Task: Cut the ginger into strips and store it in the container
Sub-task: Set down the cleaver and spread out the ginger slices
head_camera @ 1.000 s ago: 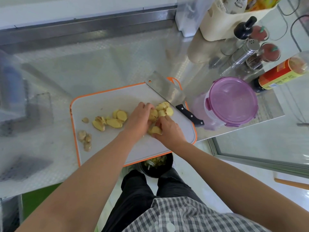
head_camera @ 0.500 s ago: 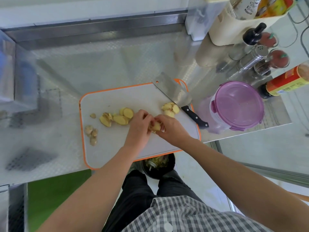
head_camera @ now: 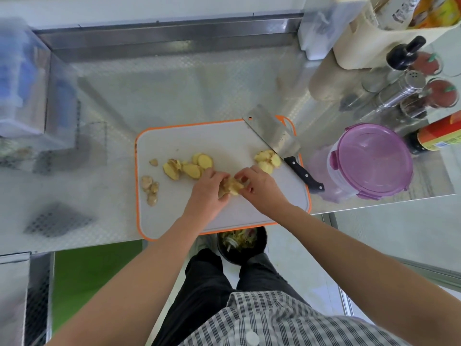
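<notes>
Because the small stack of pale yellow ginger slices (head_camera: 230, 186) is only pinched between fingertips, it could slide apart or topple as it is set down. That would leave ragged layers and, I judge, uneven strips. The slices look thin and moist, so too loose a grip may fan them out.

A second risk is the steel cleaver with a black handle (head_camera: 274, 136). It lies along the right edge of the white cutting board with an orange rim (head_camera: 174, 138), its blade partly past the board's far right corner. A careless reach for it could scatter the loose slices (head_camera: 268, 158) lying against the blade, or nudge the handle off the board.

The round clear container with a purple lid (head_camera: 371, 158) stands off the board's right side with its lid on, so it must be opened before anything is stored.

The held stack sits near the board's middle, directly between the two hands. The left hand (head_camera: 207, 196) curls its fingers round the stack's left side. The right hand (head_camera: 262, 191) pinches its right side with thumb and fingertips. Further slices (head_camera: 189, 167) lie on the board's left half, with brownish offcuts (head_camera: 149, 189) near its left edge.
</notes>
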